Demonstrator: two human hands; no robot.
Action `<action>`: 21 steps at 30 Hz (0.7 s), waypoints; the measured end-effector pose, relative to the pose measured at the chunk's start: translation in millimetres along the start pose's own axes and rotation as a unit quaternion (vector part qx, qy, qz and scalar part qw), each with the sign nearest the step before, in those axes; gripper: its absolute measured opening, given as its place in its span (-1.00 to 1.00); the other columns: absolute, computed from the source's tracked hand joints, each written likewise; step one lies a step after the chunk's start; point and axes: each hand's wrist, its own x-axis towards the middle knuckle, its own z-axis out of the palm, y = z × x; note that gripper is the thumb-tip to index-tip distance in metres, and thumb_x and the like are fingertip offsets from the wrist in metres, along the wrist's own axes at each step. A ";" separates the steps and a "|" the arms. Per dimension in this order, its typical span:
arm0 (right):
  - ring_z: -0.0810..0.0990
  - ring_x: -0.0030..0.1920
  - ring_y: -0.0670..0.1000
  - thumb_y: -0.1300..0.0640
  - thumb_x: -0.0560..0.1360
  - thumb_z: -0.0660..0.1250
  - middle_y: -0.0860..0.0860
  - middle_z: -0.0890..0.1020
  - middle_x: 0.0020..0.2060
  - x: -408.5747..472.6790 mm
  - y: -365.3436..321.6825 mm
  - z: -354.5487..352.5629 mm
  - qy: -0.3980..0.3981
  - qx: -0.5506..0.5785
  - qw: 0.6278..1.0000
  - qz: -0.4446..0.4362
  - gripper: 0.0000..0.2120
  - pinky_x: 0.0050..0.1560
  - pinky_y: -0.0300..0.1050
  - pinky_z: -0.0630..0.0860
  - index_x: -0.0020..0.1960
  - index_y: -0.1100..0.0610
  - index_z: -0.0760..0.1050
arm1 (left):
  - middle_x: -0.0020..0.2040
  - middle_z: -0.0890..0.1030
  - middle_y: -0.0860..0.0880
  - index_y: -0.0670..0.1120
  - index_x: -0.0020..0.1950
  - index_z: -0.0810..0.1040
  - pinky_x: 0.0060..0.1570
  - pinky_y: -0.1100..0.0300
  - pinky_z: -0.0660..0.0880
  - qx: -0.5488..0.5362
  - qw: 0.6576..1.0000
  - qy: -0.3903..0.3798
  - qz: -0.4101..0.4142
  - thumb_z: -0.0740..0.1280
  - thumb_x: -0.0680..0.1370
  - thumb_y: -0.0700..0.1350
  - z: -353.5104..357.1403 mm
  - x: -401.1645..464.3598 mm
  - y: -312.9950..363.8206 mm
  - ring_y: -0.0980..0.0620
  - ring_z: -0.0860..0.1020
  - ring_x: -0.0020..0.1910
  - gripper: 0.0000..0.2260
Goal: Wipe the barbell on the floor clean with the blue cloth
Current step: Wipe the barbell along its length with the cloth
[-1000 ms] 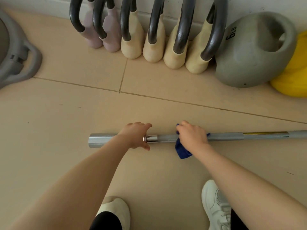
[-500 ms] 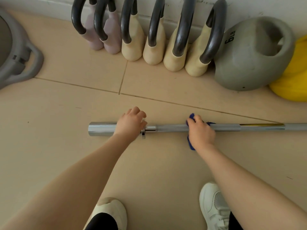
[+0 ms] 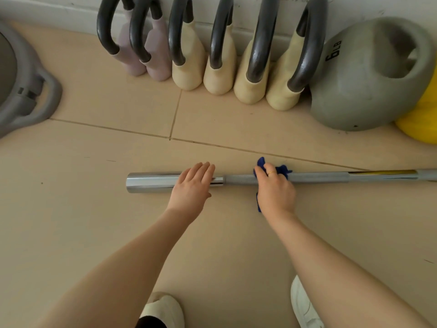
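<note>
A chrome barbell [image 3: 316, 178] lies across the beige floor, its thick sleeve end at the left and its shaft running off the right edge. My left hand [image 3: 192, 185] rests flat on the sleeve near its collar, fingers straight. My right hand [image 3: 275, 190] grips the blue cloth [image 3: 282, 171] wrapped round the shaft a little right of the collar. Blue corners stick out beyond the fingers and below the hand; the rest of the cloth is hidden.
Several kettlebells [image 3: 189, 67] stand in a row along the far wall. A grey 6 LB weight [image 3: 369, 91] and a yellow one [image 3: 423, 121] sit at the right, grey equipment [image 3: 26, 91] at the left. My white shoes [image 3: 305, 306] are at the bottom.
My left hand has uncurled from a loose grip and now lies flat on the sleeve. My right hand with the cloth has slid a little along the shaft.
</note>
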 end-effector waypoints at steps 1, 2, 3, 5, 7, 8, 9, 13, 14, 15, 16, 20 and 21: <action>0.55 -0.42 0.15 0.38 0.26 0.39 0.14 0.62 -0.06 0.7 -6.2 2.3 0.008 0.007 1.000 0.006 -0.62 -0.48 -0.13 0.45 0.07 0.19 0.58 | 0.51 0.19 -0.09 -0.15 0.52 0.11 0.47 0.08 0.04 0.003 1.000 0.005 -0.002 0.31 0.54 -0.14 1.8 2.1 -0.9 -0.06 0.11 0.51 -0.39; 0.54 -0.45 0.15 0.38 0.26 0.42 0.14 0.63 -0.06 0.7 -16.1 1.8 0.007 0.019 1.000 0.000 -0.63 -0.53 -0.14 0.44 0.06 0.18 0.59 | 0.53 0.16 -0.08 -0.13 0.52 0.09 0.47 0.08 0.02 0.008 1.000 0.006 -0.004 0.29 0.56 -0.14 1.6 3.5 -0.9 -0.06 0.08 0.52 -0.40; 0.54 -0.46 0.15 0.36 0.27 0.43 0.14 0.63 -0.02 0.0 -27.0 -1.3 0.003 0.028 0.999 -0.020 -0.62 -0.57 -0.14 0.43 0.07 0.18 0.59 | 0.50 0.22 -0.11 -0.13 0.51 0.15 0.46 0.05 0.08 0.011 1.000 0.004 -0.001 0.33 0.52 -0.15 -0.3 4.0 -0.2 -0.09 0.13 0.51 -0.39; 0.58 -0.34 0.18 0.34 0.38 0.35 0.14 0.55 0.19 -0.6 -43.2 -6.6 -0.049 0.037 0.995 -0.082 -0.60 -0.50 -0.11 0.46 0.21 0.16 0.50 | 0.29 0.50 -0.17 -0.15 0.36 0.39 0.27 0.00 0.39 0.018 0.999 0.036 0.019 0.53 0.32 -0.19 -0.1 3.6 0.3 -0.18 0.39 0.34 -0.36; 0.58 -0.10 0.19 0.28 0.52 0.18 0.08 0.36 0.37 2.3 -35.1 -3.6 -0.090 0.030 0.988 -0.123 -0.56 -0.33 -0.05 0.48 0.38 0.11 0.31 | 0.07 0.58 -0.14 -0.13 0.22 0.46 0.04 0.03 0.52 0.020 0.995 0.093 0.025 0.59 0.18 -0.21 8.5 4.2 -3.7 -0.13 0.43 0.15 -0.36; 0.57 -0.07 0.19 0.28 0.53 0.16 0.07 0.36 0.37 5.5 -25.8 -4.4 -0.083 0.022 0.988 -0.128 -0.55 -0.29 -0.03 0.49 0.40 0.10 0.28 | 0.03 0.58 -0.13 -0.12 0.19 0.44 0.00 0.06 0.53 0.013 0.994 0.108 0.024 0.58 0.17 -0.22 9.1 3.8 -3.7 -0.09 0.38 0.09 -0.37; 0.58 -0.13 0.19 0.29 0.50 0.20 0.08 0.43 0.31 8.9 -15.9 -4.8 -0.063 0.020 0.991 -0.119 -0.54 -0.32 -0.03 0.49 0.38 0.11 0.33 | 0.02 0.58 -0.12 -0.12 0.18 0.42 -0.02 0.07 0.53 0.007 0.992 0.120 0.025 0.58 0.18 -0.22 8.9 3.7 -3.3 -0.07 0.35 0.07 -0.38; 0.56 -0.17 0.17 0.38 0.43 0.20 0.13 0.50 0.19 17.2 -0.4 -6.6 -0.066 0.024 0.996 -0.059 -0.54 -0.35 -0.11 0.35 0.31 0.16 0.40 | 0.05 0.62 -0.09 -0.16 0.24 0.37 0.03 0.04 0.53 0.001 0.993 0.114 0.014 0.56 0.24 -0.21 6.2 3.9 -3.6 -0.11 0.44 0.16 -0.36; 0.55 -0.10 0.17 0.37 0.46 0.16 0.13 0.46 0.24 17.9 -5.0 -6.8 -0.076 0.030 0.995 -0.049 -0.53 -0.31 -0.10 0.35 0.35 0.15 0.35 | 0.06 0.63 -0.10 -0.17 0.25 0.39 0.04 0.01 0.53 -0.004 0.993 0.116 0.011 0.55 0.25 -0.23 5.6 4.8 -4.8 -0.15 0.51 0.18 -0.38; 0.55 -0.06 0.17 0.35 0.49 0.13 0.12 0.42 0.27 18.8 -12.8 -9.0 -0.078 0.038 0.995 -0.042 -0.54 -0.28 -0.09 0.39 0.37 0.14 0.31 | 0.09 0.63 -0.11 -0.19 0.25 0.44 0.07 -0.02 0.52 -0.009 0.993 0.121 0.006 0.54 0.26 -0.26 5.8 6.3 -5.8 -0.16 0.55 0.18 -0.41; 0.56 -0.05 0.17 0.34 0.50 0.13 0.13 0.41 0.30 18.4 -21.8 -11.0 -0.073 0.048 0.995 -0.048 -0.55 -0.26 -0.07 0.45 0.38 0.14 0.30 | 0.12 0.62 -0.12 -0.20 0.25 0.48 0.10 -0.04 0.51 -0.015 0.993 0.119 -0.003 0.53 0.28 -0.29 5.4 8.0 -5.3 -0.17 0.55 0.19 -0.44; 0.54 0.00 0.20 0.28 0.55 0.11 0.07 0.22 0.45 13.0 -51.4 -9.2 -0.111 0.073 0.986 -0.101 -0.59 -0.24 0.00 0.50 0.39 0.11 0.27 | 0.46 0.32 -0.10 -0.19 0.47 0.24 0.44 0.05 0.14 -0.051 0.995 0.070 -0.058 0.23 0.52 -0.32 -2.9 14.1 6.5 -0.09 0.18 0.49 -0.49; 0.53 0.04 0.19 0.26 0.56 0.12 0.03 0.18 0.46 15.7 -49.2 -10.3 -0.126 0.073 0.982 -0.116 -0.57 -0.20 0.00 0.51 0.41 0.07 0.23 | 0.51 0.20 -0.07 -0.16 0.51 0.12 0.47 0.09 0.01 -0.052 0.995 0.061 -0.068 0.15 0.58 -0.25 -4.7 17.2 8.4 -0.05 0.06 0.53 -0.50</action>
